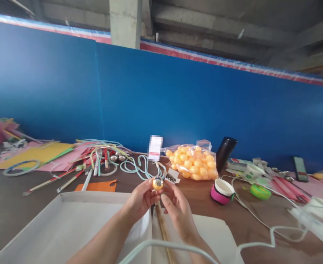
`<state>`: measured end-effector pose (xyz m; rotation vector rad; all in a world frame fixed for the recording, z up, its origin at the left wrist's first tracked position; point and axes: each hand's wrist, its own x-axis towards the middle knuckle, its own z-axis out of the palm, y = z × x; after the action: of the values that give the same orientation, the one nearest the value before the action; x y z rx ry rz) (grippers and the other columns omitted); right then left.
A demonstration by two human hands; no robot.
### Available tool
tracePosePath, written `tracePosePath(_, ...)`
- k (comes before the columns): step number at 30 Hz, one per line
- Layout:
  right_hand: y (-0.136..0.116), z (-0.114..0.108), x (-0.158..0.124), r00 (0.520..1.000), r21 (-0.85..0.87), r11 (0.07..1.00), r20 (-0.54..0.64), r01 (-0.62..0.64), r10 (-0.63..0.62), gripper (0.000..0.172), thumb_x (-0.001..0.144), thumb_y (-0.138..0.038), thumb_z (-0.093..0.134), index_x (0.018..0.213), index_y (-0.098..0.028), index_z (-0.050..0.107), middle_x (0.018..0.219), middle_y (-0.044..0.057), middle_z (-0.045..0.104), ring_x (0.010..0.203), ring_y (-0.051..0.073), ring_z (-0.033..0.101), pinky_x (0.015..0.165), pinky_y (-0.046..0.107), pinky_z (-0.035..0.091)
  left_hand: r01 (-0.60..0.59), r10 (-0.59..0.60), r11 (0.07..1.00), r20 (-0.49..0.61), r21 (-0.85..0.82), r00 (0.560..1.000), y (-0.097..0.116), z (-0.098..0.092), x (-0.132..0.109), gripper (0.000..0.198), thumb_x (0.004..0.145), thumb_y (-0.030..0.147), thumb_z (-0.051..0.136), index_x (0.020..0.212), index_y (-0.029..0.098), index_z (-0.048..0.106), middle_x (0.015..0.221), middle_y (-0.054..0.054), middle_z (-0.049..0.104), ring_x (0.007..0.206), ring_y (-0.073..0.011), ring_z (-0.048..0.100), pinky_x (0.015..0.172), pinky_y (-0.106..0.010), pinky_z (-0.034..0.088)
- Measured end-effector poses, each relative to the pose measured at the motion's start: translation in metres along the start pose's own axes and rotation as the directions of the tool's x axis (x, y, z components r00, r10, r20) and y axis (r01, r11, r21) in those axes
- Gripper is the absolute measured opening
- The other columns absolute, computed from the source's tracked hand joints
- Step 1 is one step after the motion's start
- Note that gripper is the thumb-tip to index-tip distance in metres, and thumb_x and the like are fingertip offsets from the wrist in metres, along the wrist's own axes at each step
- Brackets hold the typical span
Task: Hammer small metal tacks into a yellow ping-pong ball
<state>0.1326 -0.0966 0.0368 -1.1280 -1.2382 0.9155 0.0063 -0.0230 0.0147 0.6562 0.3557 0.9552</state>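
A small round ball (158, 183), orange-yellow below with a shiny, silvery patch on top, is held up above the table's middle. My left hand (141, 198) grips it from the left with thumb and fingertips. From the right, my right hand (178, 207) comes close to it with bent fingers; whether its fingertips touch the ball or hold something small is unclear. Just behind the hands lies a small open box (172, 176) of dark little pieces. Under the forearms are a white tray (65, 198) and a pale sheet (213, 229), with a wooden stick (163, 227) between them.
Behind stands a clear bag of orange balls (193, 161), beside a black cylinder (226, 152). A pink-banded cup (222, 191), white cable (271, 234) and phone (300, 168) are right. Coloured paper (40, 154), light-blue cord (135, 167) and silver balls (117, 157) lie left.
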Motion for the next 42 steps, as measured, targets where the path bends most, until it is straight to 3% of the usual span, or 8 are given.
tracePosePath(7,0.009,0.003,0.005,0.998,0.025,1.000,-0.057,0.007,-0.006,0.048,0.077,-0.041,0.060,0.121,-0.022,0.054,0.117,0.008,0.060,0.099,0.024,0.059,0.074,0.032,0.051,-0.018,0.015,0.999,0.070,0.047,0.997,-0.004,0.008,-0.004,0.021,0.083,0.026,0.051,0.096,0.012,0.061,0.093,-0.009,0.063,0.074,-0.0132,0.060,0.070,-0.024,0.050)
tracePosePath(16,0.007,0.003,0.006,0.999,-0.006,0.999,-0.027,0.045,-0.045,0.037,0.083,-0.037,0.054,0.117,-0.024,0.057,0.117,0.005,0.061,0.107,0.023,0.055,0.088,0.034,0.045,-0.020,0.019,0.999,0.027,0.033,0.999,-0.006,0.008,-0.005,0.022,0.081,0.023,0.054,0.100,0.013,0.061,0.096,-0.010,0.063,0.078,-0.0146,0.061,0.072,-0.025,0.050)
tracePosePath(24,0.010,0.002,0.008,0.998,-0.006,1.000,-0.063,-0.022,0.022,0.037,0.084,-0.043,0.050,0.114,-0.025,0.059,0.113,0.004,0.064,0.099,0.024,0.059,0.071,0.029,0.051,0.018,-0.018,0.998,-0.004,0.061,1.000,-0.008,0.003,-0.003,0.024,0.080,0.023,0.056,0.102,0.014,0.060,0.093,-0.009,0.062,0.072,-0.0115,0.061,0.065,-0.022,0.052)
tracePosePath(30,0.006,0.003,0.007,0.994,0.067,0.995,-0.068,-0.076,0.080,0.039,0.080,-0.045,0.055,0.111,-0.022,0.060,0.101,0.006,0.067,0.088,0.023,0.062,0.057,0.025,0.052,0.015,-0.016,0.994,0.003,0.110,1.000,-0.008,0.000,-0.002,0.025,0.080,0.024,0.058,0.102,0.013,0.060,0.091,-0.010,0.063,0.072,-0.0140,0.062,0.058,-0.021,0.052)
tracePosePath(37,0.013,0.004,0.005,0.996,0.018,1.000,-0.094,0.004,-0.002,0.036,0.079,-0.044,0.057,0.103,-0.018,0.061,0.099,0.008,0.067,0.084,0.023,0.063,0.058,0.026,0.051,0.013,-0.002,0.985,-0.062,0.173,0.998,-0.007,-0.001,-0.001,0.032,0.077,0.024,0.061,0.108,0.015,0.060,0.090,-0.008,0.063,0.063,-0.0098,0.060,0.059,-0.020,0.052)
tracePosePath(42,0.018,0.004,0.005,0.987,-0.039,0.999,-0.157,0.034,-0.040,0.033,0.078,-0.042,0.058,0.100,-0.018,0.060,0.097,0.008,0.067,0.081,0.021,0.064,0.062,0.027,0.051,-0.003,0.015,0.973,-0.049,0.230,0.999,-0.008,0.004,-0.003,0.036,0.076,0.027,0.062,0.109,0.014,0.060,0.093,-0.010,0.064,0.067,-0.0119,0.061,0.061,-0.022,0.051)
